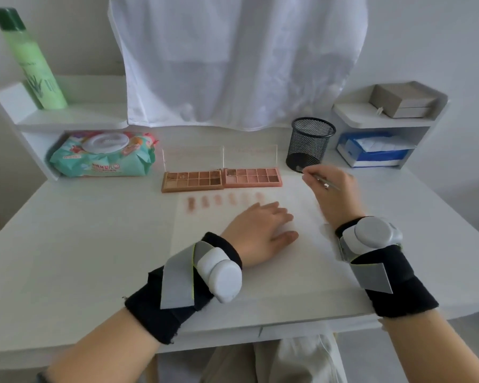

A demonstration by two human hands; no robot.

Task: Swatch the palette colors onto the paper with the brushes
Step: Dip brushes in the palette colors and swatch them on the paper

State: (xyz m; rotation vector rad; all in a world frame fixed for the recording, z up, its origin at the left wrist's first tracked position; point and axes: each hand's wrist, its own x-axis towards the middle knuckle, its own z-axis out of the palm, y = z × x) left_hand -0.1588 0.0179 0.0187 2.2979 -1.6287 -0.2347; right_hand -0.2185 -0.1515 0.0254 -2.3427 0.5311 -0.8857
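Both forearms reach in from the near edge of a white table [80, 244], each wrist wrapped in a black band carrying a white rounded device. Beyond them, the left hand [260, 230] lies flat, fingers straight and relaxed, palm down on a white sheet of paper [302, 258] spread across the middle of the tabletop. To its right and a little farther off, the right hand [335, 189] has its fingers curled round a thin brush [320, 179], the brush tip pointing left and lifted over the paper's far right corner, near the base of a black mesh cup [310, 143].

Just past the left fingertips, a row of reddish-brown and pink swatches [224, 201] runs across the upper part of the sheet, darker on the left and fainter toward the right. Touching the paper's far edge sit two open palettes side by side: a brown palette [192, 182] on the left and a pink palette [252, 176] on the right, their clear lids standing upright behind them.

Farther back, a pack of wet wipes [103, 156] rests under a white shelf on the left, with a green bottle [33, 62] standing on top of that shelf. On the right, a second shelf unit holds a blue tissue box [371, 150] below and a grey box [404, 100] above. White cloth [233, 59] hangs at the back.
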